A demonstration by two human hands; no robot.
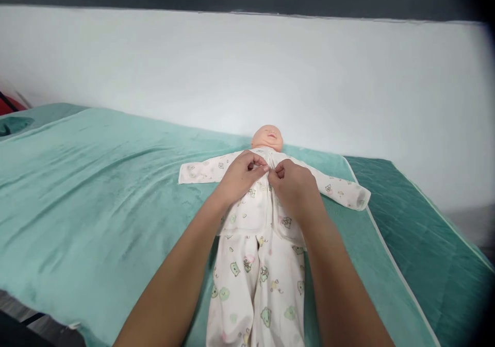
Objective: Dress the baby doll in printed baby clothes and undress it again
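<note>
A baby doll (267,137) lies on its back, head toward the wall, dressed in a white printed top (247,214) and matching trousers (235,285). Both sleeves stretch out to the sides and hide the doll's hands. My left hand (243,174) pinches one front edge of the top at the upper chest. Close beside it, my right hand (292,184) pinches the opposite front edge. The two sets of fingertips nearly meet at the front opening. Below them the front edges hang slightly apart. Any fastener between the fingers is too small to make out.
A light green blanket (96,192) with soft wrinkles lies under the doll. To the right shows a darker green quilted cover (421,223). A white wall (247,68) rises right behind the doll's head. Something red (11,104) stands at the far left edge.
</note>
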